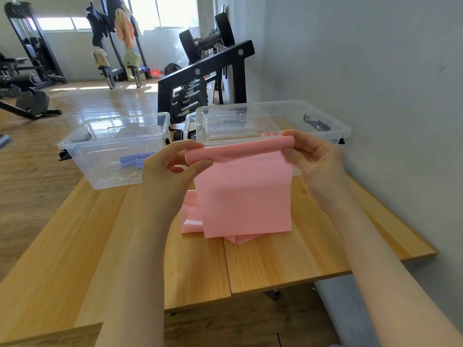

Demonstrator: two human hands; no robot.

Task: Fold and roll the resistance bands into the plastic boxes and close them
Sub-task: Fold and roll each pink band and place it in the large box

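Plainly, both hands are clamped on the pink resistance band (243, 194): the left hand (172, 166) pinches the left end of its rolled top edge between thumb and fingers, and the right hand (313, 156) pinches the right end likewise; the hands stand apart, with the short roll stretched between them above the worktop (275, 266). Below the roll the band hangs as a flat sheet, and its lower end lies crumpled on the wood.

As a judgement, the main risk is the roll going crooked; if one hand turns faster than the other, the edges would stagger into a cone too wide for a box. The smooth material may also spring loose if either pinch slackens; and the tail on the wood could drag or fold under itself as it is drawn up.

Farther off, the left plastic box (114, 149) stands open with purple rolled bands (132, 160) inside; the right plastic box (273, 121) stands beyond the pink roll, with a clear lid (235, 126) lying in it or across it, I cannot tell which.

How many turns the roll has is hidden by the fingers; the length of the bunched tail cannot be made out; the dark latch parts on the boxes are too small to read.
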